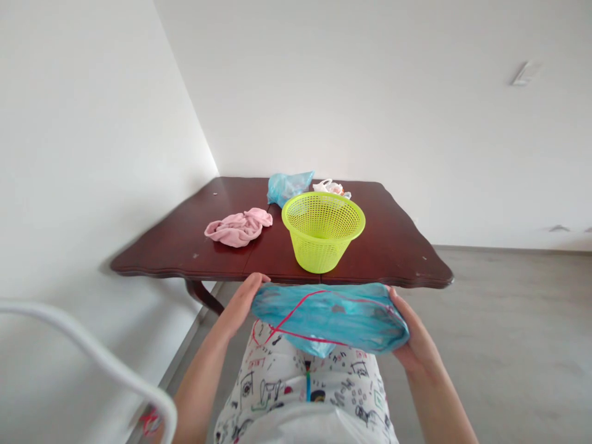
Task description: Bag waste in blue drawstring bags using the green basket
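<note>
The plain wall (370, 92) and the grey floor (509, 320) form the surroundings. Against the wall a dark red-brown table (161, 246) with a scalloped edge is noted. White patterned trousers (268, 382) are seen below the work.

The held blue bag (342, 324) is located in front of the near table edge, above the trousers. It is spread sideways between both hands, and its lower part is seen hanging in a crumpled bunch. A yellow-green basket (319, 256) is stood upright on the table near that edge, apart from the hands.

On the table, a second blue bag (283, 188) is placed behind the basket, towards its left. A pink cloth (235, 229) is left crumpled to the left of the basket. The left end of the held bag is gripped by the left hand (245, 299); the right end is clasped by the right hand (414, 333). Neither hand is released. A small white bag (329, 187) is set behind the basket. A thin red drawstring (296, 310) is seen looped slackly across the held bag.

Progress is judged partial: the bag is taken up and stretched wide, but is not yet set down. Whether its mouth is fully opened cannot be told.
</note>
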The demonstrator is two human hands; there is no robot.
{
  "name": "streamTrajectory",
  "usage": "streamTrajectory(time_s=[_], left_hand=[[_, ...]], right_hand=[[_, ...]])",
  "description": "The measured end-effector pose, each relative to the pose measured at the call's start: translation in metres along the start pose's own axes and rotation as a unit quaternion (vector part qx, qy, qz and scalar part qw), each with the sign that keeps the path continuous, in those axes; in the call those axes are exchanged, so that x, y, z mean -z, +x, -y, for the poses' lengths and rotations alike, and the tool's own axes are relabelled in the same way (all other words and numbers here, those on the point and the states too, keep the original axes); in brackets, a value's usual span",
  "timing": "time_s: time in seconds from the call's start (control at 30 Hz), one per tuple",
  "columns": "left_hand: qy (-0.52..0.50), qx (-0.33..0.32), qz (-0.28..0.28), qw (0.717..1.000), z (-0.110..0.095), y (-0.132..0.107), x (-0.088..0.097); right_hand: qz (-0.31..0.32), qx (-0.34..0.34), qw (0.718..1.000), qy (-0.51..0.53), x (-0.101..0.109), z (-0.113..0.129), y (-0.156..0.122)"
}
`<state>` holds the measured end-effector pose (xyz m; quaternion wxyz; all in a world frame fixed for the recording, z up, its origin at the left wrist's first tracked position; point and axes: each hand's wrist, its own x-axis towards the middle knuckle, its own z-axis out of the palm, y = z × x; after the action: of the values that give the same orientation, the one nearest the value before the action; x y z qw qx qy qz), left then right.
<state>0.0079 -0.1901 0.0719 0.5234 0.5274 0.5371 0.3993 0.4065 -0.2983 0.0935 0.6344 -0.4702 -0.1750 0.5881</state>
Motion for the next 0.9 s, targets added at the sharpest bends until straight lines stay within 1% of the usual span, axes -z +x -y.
streamTrajectory(time_s=[0.03, 0.07, 0.1, 0.13, 0.17, 0.2, 0.23, 0.27, 0.33, 0.37, 0.43, 0.53, 0.63, 0.73, 0.77, 0.83, 0.87, 0.9], left_hand=[[0.080, -0.036, 0.002, 0.996, 0.000, -0.002, -0.003], [0.140, -0.073, 0.015, 0.987, 0.000, -0.006, -0.009], [0.176, -0.109, 0.042, 0.977, -0.002, -0.011, -0.017], [0.192, -0.141, 0.081, 0.968, -0.004, -0.017, -0.029], [0.196, -0.169, 0.131, 0.957, -0.006, -0.023, -0.042], [0.198, -0.183, 0.186, 0.945, -0.008, -0.029, -0.056], [0.207, -0.181, 0.229, 0.934, -0.011, -0.033, -0.069], [0.219, -0.172, 0.256, 0.925, -0.012, -0.036, -0.081], [0.246, -0.156, 0.274, 0.917, -0.015, -0.034, -0.098], [0.252, -0.152, 0.270, 0.917, -0.017, -0.031, -0.100], [0.245, -0.147, 0.252, 0.925, -0.019, -0.023, -0.096], [0.221, -0.129, 0.214, 0.943, -0.022, -0.010, -0.070], [0.230, -0.108, 0.157, 0.954, -0.020, -0.001, -0.039], [0.242, -0.098, 0.102, 0.960, -0.016, 0.003, -0.016], [0.228, -0.095, 0.097, 0.964, -0.015, 0.003, -0.011], [0.158, -0.081, 0.107, 0.978, -0.017, 0.001, -0.003], [0.105, -0.068, 0.121, 0.985, -0.019, -0.001, 0.000], [0.045, -0.053, 0.140, 0.988, -0.020, -0.003, 0.002]], right_hand=[[0.001, 0.018, 1.000, -0.010, -0.001, 0.001, -0.001], [0.010, 0.030, 0.999, -0.018, -0.003, 0.001, -0.003], [0.025, 0.035, 0.999, -0.024, -0.006, 0.000, -0.005], [0.043, 0.034, 0.998, -0.028, -0.010, -0.002, -0.007], [0.063, 0.028, 0.997, -0.032, -0.014, -0.003, -0.010], [0.084, 0.019, 0.996, -0.038, -0.019, -0.005, -0.013], [0.107, 0.007, 0.993, -0.045, -0.024, -0.006, -0.016], [0.128, -0.003, 0.990, -0.053, -0.029, -0.006, -0.020], [0.164, -0.010, 0.984, -0.071, -0.035, -0.003, -0.026], [0.174, -0.005, 0.981, -0.086, -0.037, 0.000, -0.028], [0.175, 0.022, 0.976, -0.132, -0.034, 0.009, -0.029], [0.137, 0.094, 0.958, -0.234, -0.016, 0.022, -0.020], [0.075, 0.176, 0.922, -0.336, 0.010, 0.031, -0.003], [0.042, 0.223, 0.888, -0.399, 0.033, 0.034, 0.012], [0.039, 0.230, 0.880, -0.415, 0.038, 0.034, 0.016], [0.031, 0.241, 0.856, -0.456, 0.046, 0.035, 0.020], [0.016, 0.250, 0.838, -0.484, 0.047, 0.036, 0.021], [-0.008, 0.271, 0.813, -0.515, 0.046, 0.035, 0.019]])
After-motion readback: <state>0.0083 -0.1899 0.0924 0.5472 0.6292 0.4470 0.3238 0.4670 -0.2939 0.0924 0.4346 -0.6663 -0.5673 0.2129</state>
